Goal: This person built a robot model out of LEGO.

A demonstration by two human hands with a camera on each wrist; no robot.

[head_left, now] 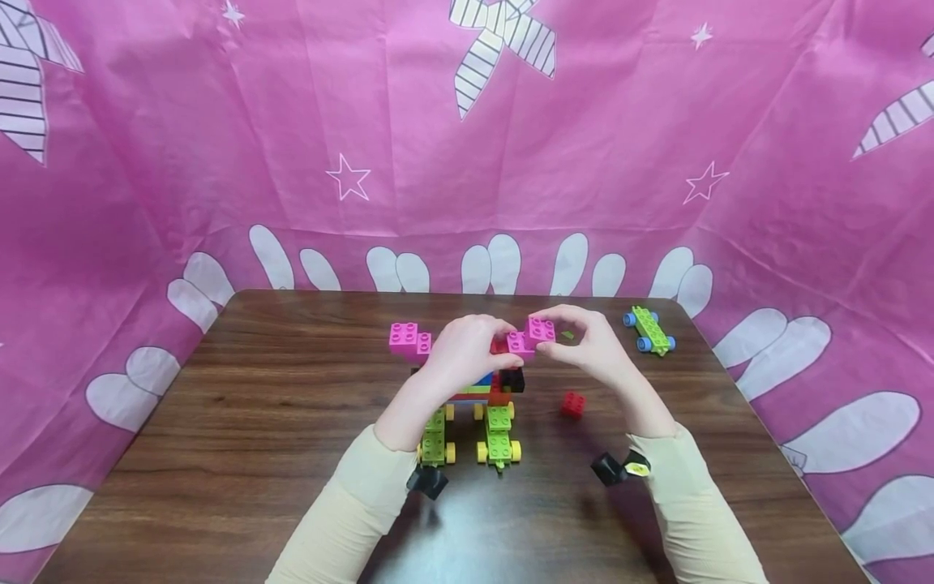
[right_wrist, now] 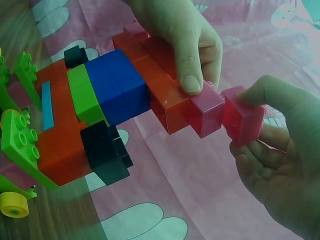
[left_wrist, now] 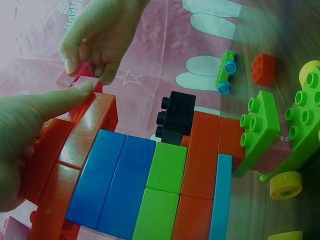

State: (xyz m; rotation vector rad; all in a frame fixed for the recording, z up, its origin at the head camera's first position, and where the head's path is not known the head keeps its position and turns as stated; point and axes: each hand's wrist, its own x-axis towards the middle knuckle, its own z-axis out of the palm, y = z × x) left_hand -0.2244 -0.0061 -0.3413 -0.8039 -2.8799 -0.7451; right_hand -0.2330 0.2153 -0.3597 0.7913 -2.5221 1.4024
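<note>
A toy brick model [head_left: 470,392] stands on two lime-green wheeled bases, one being the right base [head_left: 499,438]. Its stacked body has red, lime and blue bricks [left_wrist: 112,175], with a red row on top. My left hand [head_left: 465,355] grips the right end of that top row, its thumb on the inner pink brick [right_wrist: 207,112]. Between thumb and fingers, my right hand [head_left: 589,345] pinches an outer pink brick [head_left: 541,329] against the inner one. Whether the two are fully joined, I cannot tell. More pink bricks [head_left: 404,337] extend at the model's left end.
A loose red brick [head_left: 572,405] lies right of the model. Farther back stands a lime car base [head_left: 649,328] with blue wheels. A small green piece [head_left: 567,334] lies behind my right hand. Pink cloth [head_left: 394,146] hangs behind the brown table [head_left: 241,422].
</note>
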